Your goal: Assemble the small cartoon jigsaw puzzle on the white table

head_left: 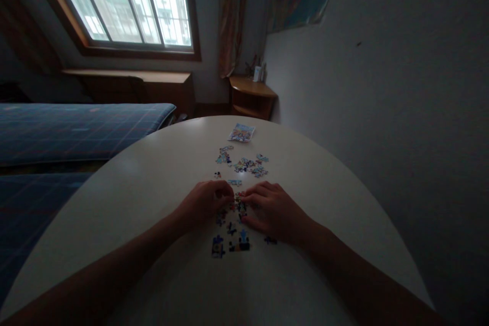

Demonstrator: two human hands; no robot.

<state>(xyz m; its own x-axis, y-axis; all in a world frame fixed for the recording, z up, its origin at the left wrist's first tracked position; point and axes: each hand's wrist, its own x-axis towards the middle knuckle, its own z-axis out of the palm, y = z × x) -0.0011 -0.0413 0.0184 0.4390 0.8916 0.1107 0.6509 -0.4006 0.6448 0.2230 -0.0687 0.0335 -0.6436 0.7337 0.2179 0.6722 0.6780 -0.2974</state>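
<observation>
- Round white table (153,163): under both hands, spreading well beyond them.
- Right hand (271,209): fingers bent inward, tips at the right edge of the middle puzzle cluster; I cannot tell whether they pinch a piece.
- Left hand (208,201): thumb and forefinger drawn together at the cluster's left side; whether they grasp a piece cannot be told.
- Far puzzle pieces (245,165): loosely spread beyond both hands, apart from the fingertips.
- Picture packet (242,133): beyond those pieces, the farthest thing from the hands on the table.
- Middle puzzle cluster (241,206): directly between the hands, right of the left and left of the right. Its visible part runs roughly near to far; both hands are about equally close.
- Pale blue strip (235,182): just beyond the fingertips, long axis side to side.
- Dark piece (270,240): just nearer the person than the right hand.
</observation>
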